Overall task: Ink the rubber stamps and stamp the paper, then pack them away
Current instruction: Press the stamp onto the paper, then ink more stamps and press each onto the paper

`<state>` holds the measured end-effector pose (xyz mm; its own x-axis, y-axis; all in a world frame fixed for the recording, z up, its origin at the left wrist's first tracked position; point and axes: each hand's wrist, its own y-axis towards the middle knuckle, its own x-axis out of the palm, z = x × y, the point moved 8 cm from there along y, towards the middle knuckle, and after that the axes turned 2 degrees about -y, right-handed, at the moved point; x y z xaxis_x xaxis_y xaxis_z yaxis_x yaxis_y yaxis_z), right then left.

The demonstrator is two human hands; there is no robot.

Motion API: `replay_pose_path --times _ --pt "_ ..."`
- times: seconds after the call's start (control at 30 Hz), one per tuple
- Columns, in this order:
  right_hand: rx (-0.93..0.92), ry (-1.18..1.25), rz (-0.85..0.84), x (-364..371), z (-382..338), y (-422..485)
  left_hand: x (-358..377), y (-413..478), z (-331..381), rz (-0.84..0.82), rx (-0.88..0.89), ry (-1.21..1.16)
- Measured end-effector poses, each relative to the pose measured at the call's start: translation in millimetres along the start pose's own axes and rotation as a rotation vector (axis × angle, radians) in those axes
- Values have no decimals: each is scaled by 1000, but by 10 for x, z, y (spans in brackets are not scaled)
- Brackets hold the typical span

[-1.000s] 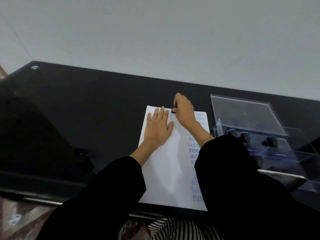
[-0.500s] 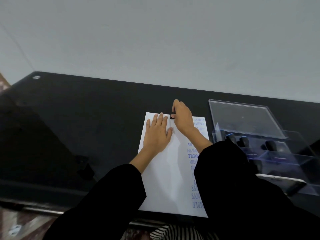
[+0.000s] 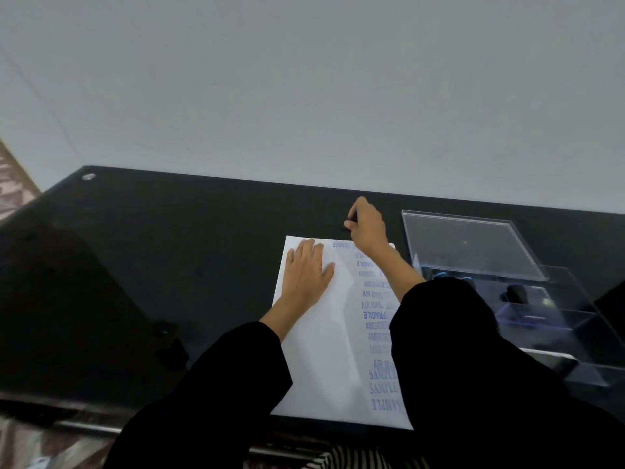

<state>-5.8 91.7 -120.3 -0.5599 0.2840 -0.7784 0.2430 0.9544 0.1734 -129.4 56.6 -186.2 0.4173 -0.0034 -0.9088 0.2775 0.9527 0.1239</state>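
Left hand [image 3: 306,275] on paper [image 3: 321,350] on table [image 3: 169,248]; right hand [image 3: 368,226] with stamp [image 3: 348,226] behind it; case [image 3: 473,245] to right.

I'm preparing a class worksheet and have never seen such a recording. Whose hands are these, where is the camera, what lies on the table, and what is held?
No machine here: a person works with bare hands, filmed by one camera worn on the head, looking forward and down. On the black table lies a white paper bearing blue stamped words such as FRAGILE and AIR MAIL. The left hand lies flat on the paper. The right hand pinches a small black stamp at the paper's far edge. To the right stands a clear plastic box, lid open, with more dark stamps inside.
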Motion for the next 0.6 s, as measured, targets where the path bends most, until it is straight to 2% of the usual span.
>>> replay_pose_path --times 0.2,0.37,0.6 --pt "-16 82 29 -669 -21 -74 -205 -124 197 92 21 -133" --pt "11 98 30 -1048 198 -301 -320 -251 649 28 111 -226" --pt "123 53 41 -1631 776 -684 -334 -447 1548 -47 351 -272"
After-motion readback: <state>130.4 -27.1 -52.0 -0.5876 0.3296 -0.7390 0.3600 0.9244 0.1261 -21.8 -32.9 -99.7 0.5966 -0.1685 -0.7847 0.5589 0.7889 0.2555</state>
